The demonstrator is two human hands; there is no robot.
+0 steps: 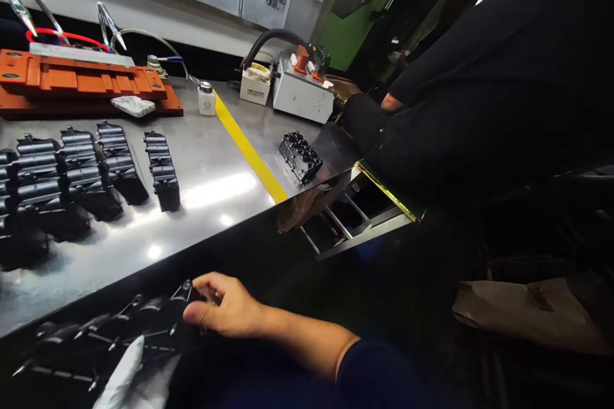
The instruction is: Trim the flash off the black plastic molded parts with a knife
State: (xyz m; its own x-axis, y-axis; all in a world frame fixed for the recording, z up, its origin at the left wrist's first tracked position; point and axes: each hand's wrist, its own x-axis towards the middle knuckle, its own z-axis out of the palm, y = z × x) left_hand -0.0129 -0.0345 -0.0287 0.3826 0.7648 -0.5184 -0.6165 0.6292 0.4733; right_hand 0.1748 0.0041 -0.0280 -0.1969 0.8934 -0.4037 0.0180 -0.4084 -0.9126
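My bare right hand (229, 308) pinches the right end of a large black ribbed part (156, 316) with thumb and fingers. The part is held in front of me, below the bench's front edge, with thin rods and curved saddles along it. My left hand (127, 370), in what looks like a white glove, lies over the part's near side, its thumb stretched along it; its other fingers are hidden. On the bench, several similar black parts (162, 169) stand in a row at left. Another black part (300, 157) sits right of the yellow tape.
The steel bench (211, 160) carries an orange fixture (81, 80), a white dispenser bottle (206, 101), a small box (255, 84) and a grey machine (303, 91). A person in dark clothes (489, 89) is at right. A metal-framed stool (364, 230) and brown paper bag (527, 310) are lower.
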